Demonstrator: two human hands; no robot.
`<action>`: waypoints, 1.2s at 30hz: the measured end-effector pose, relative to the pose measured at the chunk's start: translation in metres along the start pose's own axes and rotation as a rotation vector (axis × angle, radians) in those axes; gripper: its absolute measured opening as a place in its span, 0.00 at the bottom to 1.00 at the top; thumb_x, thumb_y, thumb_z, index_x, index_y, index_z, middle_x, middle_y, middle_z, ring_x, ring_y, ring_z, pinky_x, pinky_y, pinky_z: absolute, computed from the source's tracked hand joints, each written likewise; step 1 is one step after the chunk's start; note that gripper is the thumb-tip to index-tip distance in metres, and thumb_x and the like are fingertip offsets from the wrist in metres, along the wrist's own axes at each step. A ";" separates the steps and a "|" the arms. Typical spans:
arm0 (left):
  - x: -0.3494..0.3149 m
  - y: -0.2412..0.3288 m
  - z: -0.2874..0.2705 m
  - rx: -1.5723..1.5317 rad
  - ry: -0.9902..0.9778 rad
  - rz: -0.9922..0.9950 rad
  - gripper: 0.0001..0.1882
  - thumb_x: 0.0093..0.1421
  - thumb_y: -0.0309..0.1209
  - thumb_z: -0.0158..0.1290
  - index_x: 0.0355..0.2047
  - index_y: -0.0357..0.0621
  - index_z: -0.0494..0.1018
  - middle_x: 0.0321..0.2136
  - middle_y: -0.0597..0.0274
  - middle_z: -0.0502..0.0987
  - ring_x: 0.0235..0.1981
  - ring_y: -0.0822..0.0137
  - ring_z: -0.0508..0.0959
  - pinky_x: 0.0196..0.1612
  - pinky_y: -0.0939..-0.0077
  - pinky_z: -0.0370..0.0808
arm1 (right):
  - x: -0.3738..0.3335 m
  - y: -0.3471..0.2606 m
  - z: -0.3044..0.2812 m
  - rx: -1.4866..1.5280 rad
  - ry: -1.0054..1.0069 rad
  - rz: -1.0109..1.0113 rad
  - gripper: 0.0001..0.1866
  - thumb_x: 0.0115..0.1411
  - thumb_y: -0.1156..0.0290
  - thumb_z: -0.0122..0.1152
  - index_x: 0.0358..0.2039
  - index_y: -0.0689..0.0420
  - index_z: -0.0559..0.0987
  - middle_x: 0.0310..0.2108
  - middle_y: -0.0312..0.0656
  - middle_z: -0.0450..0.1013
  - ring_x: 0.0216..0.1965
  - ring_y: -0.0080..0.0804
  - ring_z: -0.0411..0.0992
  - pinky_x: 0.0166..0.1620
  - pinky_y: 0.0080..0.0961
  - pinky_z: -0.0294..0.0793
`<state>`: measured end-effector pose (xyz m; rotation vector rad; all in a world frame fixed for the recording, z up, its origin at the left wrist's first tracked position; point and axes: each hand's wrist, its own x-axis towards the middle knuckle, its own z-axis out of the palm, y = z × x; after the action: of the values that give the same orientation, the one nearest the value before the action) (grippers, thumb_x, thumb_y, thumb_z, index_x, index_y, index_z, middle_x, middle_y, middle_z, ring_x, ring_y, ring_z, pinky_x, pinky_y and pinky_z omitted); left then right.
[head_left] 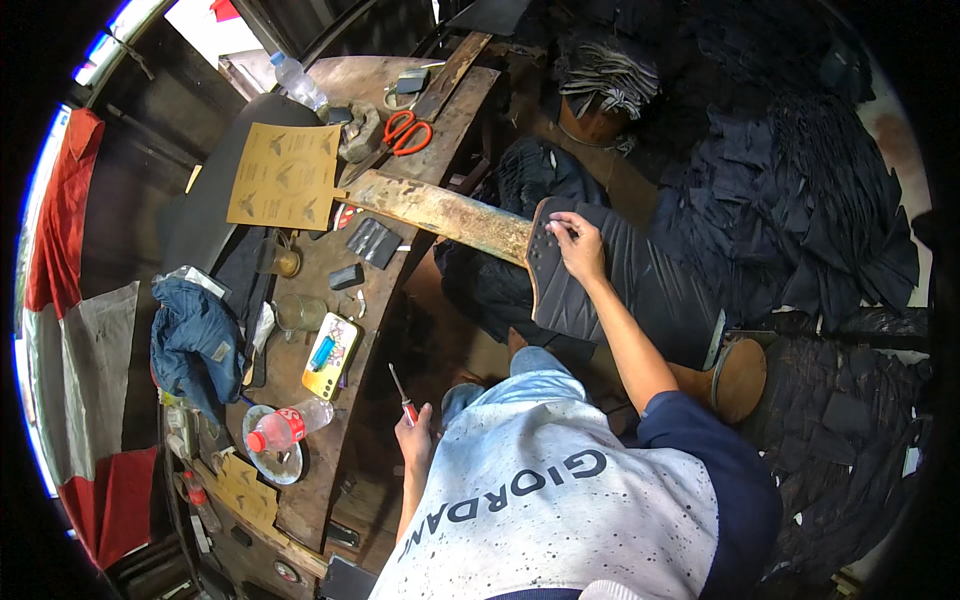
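Left grip: From where I stand, the person's left grip (413, 433), low beside the table (320, 455), is wrapped around the red handle of a screwdriver-like tool (402, 395), its thin shaft pointing up and away from the body.
Right grip: The right grip (577, 245) is over the near-table edge of a black panel (650, 290), fingertips drawn together. I cannot tell whether they pinch the panel, hold something small or only rest there.
Black panel: Stitched with slanting ridges, with small holes along its pale-rimmed edge, it lies at the outer end of a worn wooden plank (450, 215) that juts from the table. What holds up its far side is hidden from me.
Bare tip: The tool's point is uncovered; a careless swing could jab the right forearm or scratch the panel.
Plank end: Much of the panel reaches beyond the wood, so an uneven push might tip it or make it slide.
Plastic bottle: The red-capped bottle (290, 427) lies sideways across a plate (265, 470); a knock from the left elbow could set it rolling.
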<state>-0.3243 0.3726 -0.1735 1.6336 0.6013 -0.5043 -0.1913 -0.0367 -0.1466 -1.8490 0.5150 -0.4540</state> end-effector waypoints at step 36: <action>0.007 0.098 0.137 0.477 -0.066 0.437 0.15 0.61 0.36 0.58 0.42 0.40 0.72 0.24 0.57 0.79 0.26 0.61 0.79 0.30 0.66 0.75 | 0.023 0.024 0.004 -0.244 0.057 -0.502 0.05 0.51 0.73 0.67 0.30 0.57 0.81 0.32 0.42 0.78 0.36 0.44 0.73 0.42 0.37 0.69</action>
<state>-0.2545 0.2273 -0.1237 2.1179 0.0585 -0.3905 -0.1729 -0.0530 -0.1692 -2.2091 0.1381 -0.8084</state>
